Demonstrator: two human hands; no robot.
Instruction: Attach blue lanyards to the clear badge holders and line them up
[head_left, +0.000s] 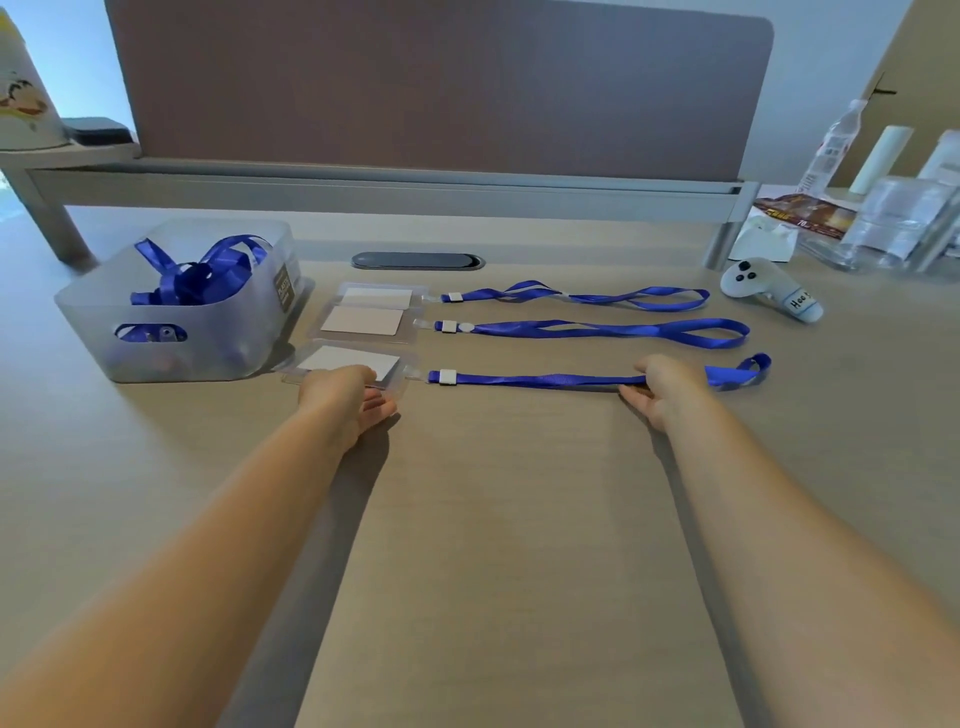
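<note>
Three clear holders lie in a column on the desk (493, 519), each with a white card inside and a blue lanyard running off to the right; the far holder (376, 297) overlaps the middle holder (363, 321), and the near holder (348, 362) lies just in front of them. The far lanyard (576, 298) is twisted into loops; the middle lanyard (602, 330) lies flatter in one long loop; the near lanyard (540, 380) is pulled straight, its end curled beyond the right hand (662, 387). The left hand (345, 400) rests on the near holder's front edge, fingers bent over it, though whether they pinch it I cannot tell; the right hand grips the near lanyard, fingers curled round the strap. Left of the holders stands a translucent bin (208, 338) holding a tangle of spare lanyards (200, 273), some showing through its handle slot; it touches the near holder's corner. A grey controller (769, 293) lies right of the lanyards; clear packets (898, 223) sit behind it.
</note>
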